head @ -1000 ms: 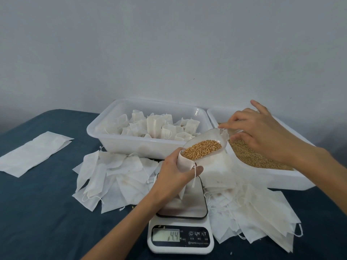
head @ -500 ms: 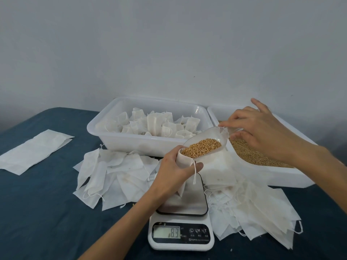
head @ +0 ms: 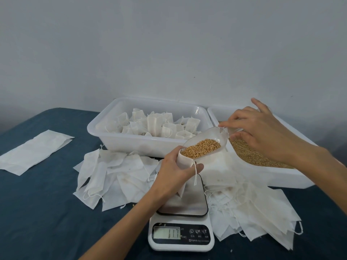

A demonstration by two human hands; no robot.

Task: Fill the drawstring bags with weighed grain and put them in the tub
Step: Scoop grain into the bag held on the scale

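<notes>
The left hand (head: 175, 170) is curled round one small white drawstring bag (head: 185, 162), thumb on the near side, holding its mouth open above the steel platform of the scale (head: 183, 222); the bag's lower corner hangs down to the platform and a thin cord dangles from its rim. The right hand (head: 262, 134) pinches the handle of one clear plastic scoop (head: 212, 139) between thumb and forefinger, little finger lifted, the scoop tilted with its lip inside the bag's mouth. The scoop is rounded, see-through and about half full of golden, pebbly grain (head: 201, 148).

Two white plastic tubs stand side by side at the back, rectangular with rounded corners. The left tub (head: 131, 143) holds well over a dozen filled bags (head: 155, 124), stubby and upright, too crowded to count exactly. The right tub (head: 272, 177) holds loose grain of the same colour. Two heaps of flat empty bags, thin non-woven fabric with cords, lie on the dark blue cloth (head: 37, 203): one heap (head: 112, 173) left of the scale, one heap (head: 249, 209) right of it. A single larger white sheet (head: 33, 152) lies apart at far left.

The scale is one white unit with a black panel; its display reads 117 against 83 half a second ago, and the scoop's grain pile has slid further toward the bag
</notes>
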